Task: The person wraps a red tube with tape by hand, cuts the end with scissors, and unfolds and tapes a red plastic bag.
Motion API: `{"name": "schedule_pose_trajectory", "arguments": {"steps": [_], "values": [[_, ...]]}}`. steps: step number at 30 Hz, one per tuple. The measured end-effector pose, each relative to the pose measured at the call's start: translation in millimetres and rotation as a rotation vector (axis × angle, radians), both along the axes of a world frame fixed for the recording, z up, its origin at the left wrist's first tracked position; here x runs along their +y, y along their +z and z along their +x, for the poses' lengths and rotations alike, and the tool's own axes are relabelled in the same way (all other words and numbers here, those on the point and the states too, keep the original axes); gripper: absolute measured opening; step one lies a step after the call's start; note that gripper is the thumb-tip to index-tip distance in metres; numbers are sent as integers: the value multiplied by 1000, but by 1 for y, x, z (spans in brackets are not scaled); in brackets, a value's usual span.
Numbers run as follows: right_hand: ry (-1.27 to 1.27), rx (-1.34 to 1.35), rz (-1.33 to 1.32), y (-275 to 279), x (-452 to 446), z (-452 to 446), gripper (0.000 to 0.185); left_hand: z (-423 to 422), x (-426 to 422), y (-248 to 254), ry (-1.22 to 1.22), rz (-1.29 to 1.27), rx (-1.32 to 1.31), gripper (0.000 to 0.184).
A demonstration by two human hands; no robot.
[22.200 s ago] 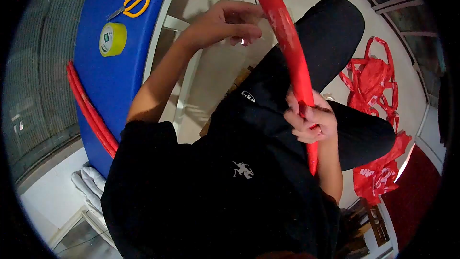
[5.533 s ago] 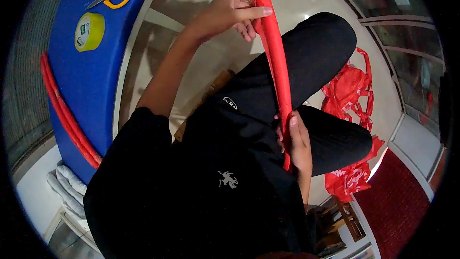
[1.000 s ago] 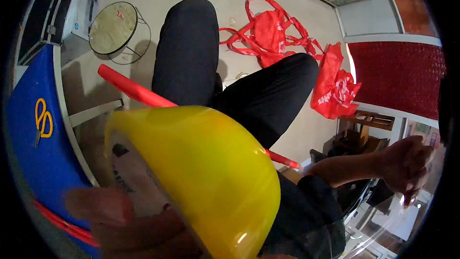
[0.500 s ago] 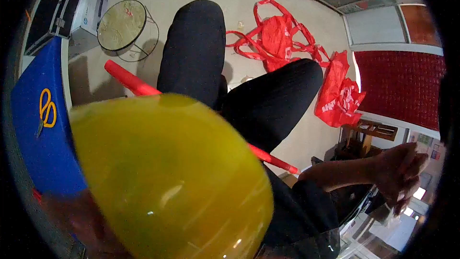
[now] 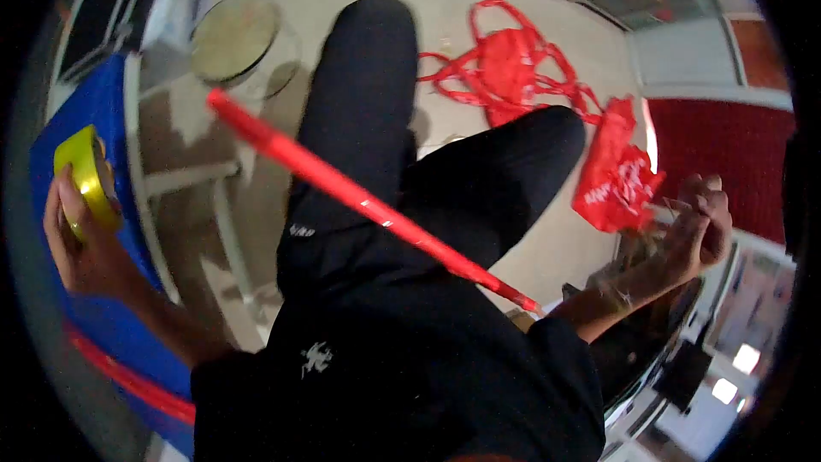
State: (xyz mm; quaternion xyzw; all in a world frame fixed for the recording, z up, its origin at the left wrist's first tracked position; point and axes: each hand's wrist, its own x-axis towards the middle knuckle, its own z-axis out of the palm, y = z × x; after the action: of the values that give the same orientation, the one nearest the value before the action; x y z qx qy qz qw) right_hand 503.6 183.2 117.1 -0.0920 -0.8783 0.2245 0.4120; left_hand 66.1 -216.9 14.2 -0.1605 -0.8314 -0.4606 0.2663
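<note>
At the left, my left hand (image 5: pixel 79 235) has its fingers round a roll of yellow tape (image 5: pixel 84 175), held over the blue tabletop (image 5: pixel 64 124). Out to the right, my right hand (image 5: pixel 705 227) is raised with its fingers curled together; what they hold, if anything, is too blurred to make out. Something thin and shiny shows at the right wrist. Across my lap lies a long red stick-like roll (image 5: pixel 342 192), slanting from upper left to lower right, with neither hand touching it.
Another red length (image 5: pixel 128 376) lies along the blue tabletop's near part. Red bags (image 5: pixel 505 68) with straps lie on the floor ahead, and another red bag (image 5: pixel 616 180) is to their right. A round-topped stool (image 5: pixel 235 38) stands beyond the table.
The yellow tape roll has moved from close before the camera to the blue tabletop at left, carried by my left hand; the scissors there no longer show. My right hand has risen.
</note>
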Motion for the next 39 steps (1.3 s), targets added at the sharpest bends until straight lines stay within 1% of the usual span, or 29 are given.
{"name": "schedule_pose_trajectory", "arguments": {"steps": [1,2,3,4,6,8,10,12,13,14,16,17,18,19,20,21,22,23,24,26,28,30,31,32,33,35,36,38,39], "values": [[-25,24,-96,-10,-2,-3,20,-16,-23,1,74,-62,74,28],[-42,52,-190,-23,-4,-9,19,-23,-41,-1,244,-222,208,28],[-118,34,-224,-35,-9,-19,18,-30,-69,-5,323,-372,242,28],[-114,-27,-69,-46,-2,-26,18,-36,-103,-10,396,-523,262,29],[-192,-51,-393,-66,-6,-27,18,-51,-172,-32,514,-744,69,25],[-122,-96,-491,-68,-9,-50,19,-50,-195,-49,520,-731,-132,27],[-83,-150,-573,-71,-10,-66,19,-32,-195,-66,305,-628,-153,29],[-7,-138,-576,-70,-11,-80,20,-23,-189,-77,136,-775,-78,29],[93,-127,-615,-65,-13,-89,19,-12,-178,-80,268,-1011,-11,30],[105,-135,-619,-62,-15,-95,19,-11,-180,-80,278,-1017,-21,30],[86,-148,-567,-58,-19,-105,20,-17,-178,-74,437,-727,-60,33],[107,-175,-596,-52,-26,-113,19,-5,-155,-56,474,-737,52,38],[111,-182,-601,-52,-33,-120,19,2,-129,-41,360,-694,90,38],[232,-226,-615,-53,-41,-128,18,8,-100,-32,242,-648,128,39],[355,-270,-623,-53,-49,-140,18,19,-66,-31,-59,-405,-9,33],[543,-337,-600,-53,-61,-163,17,42,-24,-29,-343,21,-413,31],[730,-402,-574,-54,-74,-188,16,54,1,-30,-709,143,-638,29],[842,-437,-532,-56,-82,-205,17,69,36,-46,-1022,374,-787,28],[954,-474,-487,-58,-88,-218,19,81,57,-44,-1206,426,-887,33],[1037,-502,-532,-61,-99,-238,22,99,86,-35,-1509,472,-1057,43],[1117,-528,-576,-63,-103,-247,25,97,89,-39,-1542,558,-1093,45],[1169,-572,-706,-64,-104,-253,30,96,88,-41,-1573,651,-1134,47],[1147,-610,-794,-64,-107,-251,30,98,86,-41,-1540,624,-1155,56],[1152,-618,-795,-68,-108,-254,30,98,85,-41,-1504,598,-1177,67],[1224,-578,-833,-75,-109,-259,31,97,84,-45,-1496,607,-1176,67],[1300,-542,-872,-79,-111,-263,32,94,82,-54,-1549,443,-895,46],[1303,-549,-996,-79,-112,-263,32,95,82,-53,-1545,448,-895,46],[1303,-560,-1121,-81,-113,-266,33,97,81,-53,-1501,661,-892,25],[1255,-499,-1153,-84,-112,-267,30,94,79,-55,-1496,665,-893,25]]}}
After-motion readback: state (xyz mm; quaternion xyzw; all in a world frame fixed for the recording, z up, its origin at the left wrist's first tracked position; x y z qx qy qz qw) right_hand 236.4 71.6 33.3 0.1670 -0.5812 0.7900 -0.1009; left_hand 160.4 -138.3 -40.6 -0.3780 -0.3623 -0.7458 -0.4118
